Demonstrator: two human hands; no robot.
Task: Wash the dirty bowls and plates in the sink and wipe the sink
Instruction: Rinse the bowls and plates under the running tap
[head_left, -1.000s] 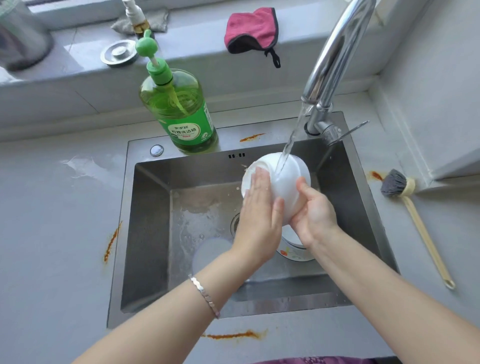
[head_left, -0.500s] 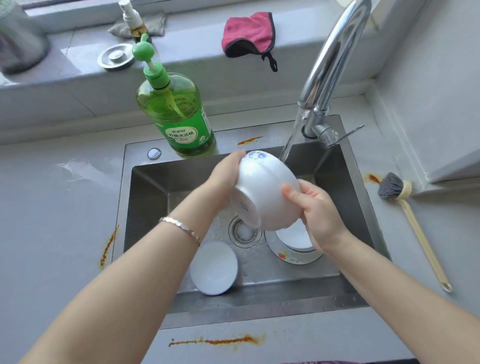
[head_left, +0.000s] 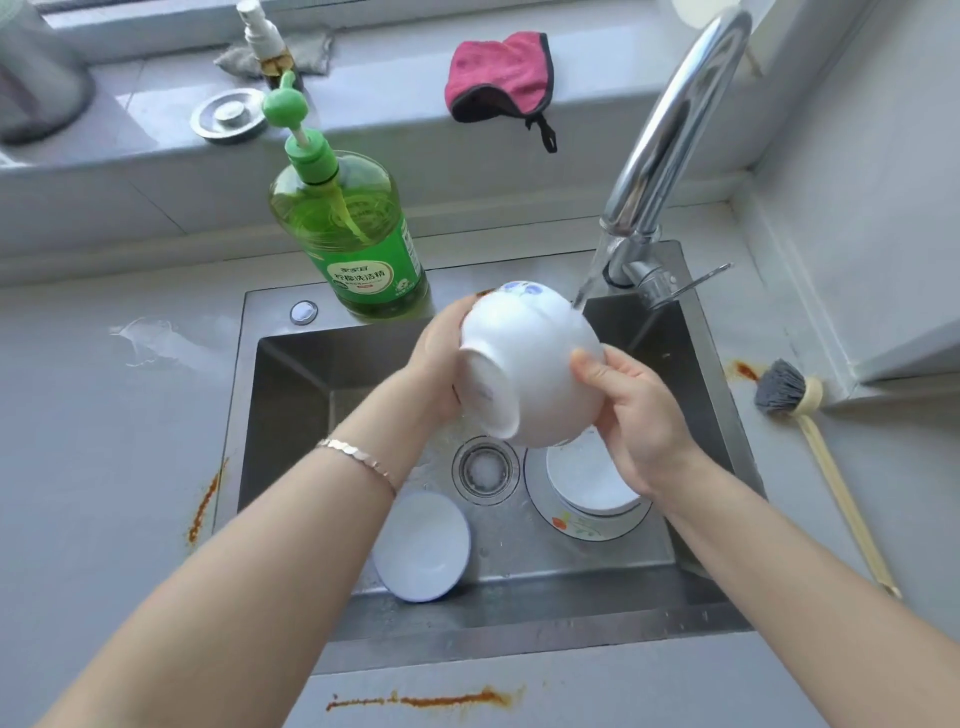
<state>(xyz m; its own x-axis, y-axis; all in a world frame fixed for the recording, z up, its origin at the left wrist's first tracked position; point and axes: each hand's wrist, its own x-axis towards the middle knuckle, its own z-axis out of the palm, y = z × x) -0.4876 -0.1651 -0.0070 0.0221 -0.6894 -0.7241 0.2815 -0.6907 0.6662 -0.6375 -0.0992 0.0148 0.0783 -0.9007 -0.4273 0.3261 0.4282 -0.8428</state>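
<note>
The one camera sits on my head, looking forward and steeply down into the rectangular stainless-steel sink (head_left: 291, 395), near enough that the basin fills the middle. My left hand (head_left: 439, 364) and right hand (head_left: 644, 421), both round the white ceramic bowl (head_left: 535, 364), sit at centre, forearms entering from the bottom edge. The wide lens bows the grey window ledge (head_left: 395, 124) along the top; the curved chrome tap (head_left: 675, 124) looms upper right.

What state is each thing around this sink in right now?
Faucet: running.
White bowl: tilted sideways, held by left hand and right hand above the sink.
Small dish: lying in the sink.
Second bowl: upright on the flowered plate.
Drain: unplugged.
Soap bottle: upright, mostly full.
Brush: lying on the counter.
Pink cloth: draped over the ledge.
</note>
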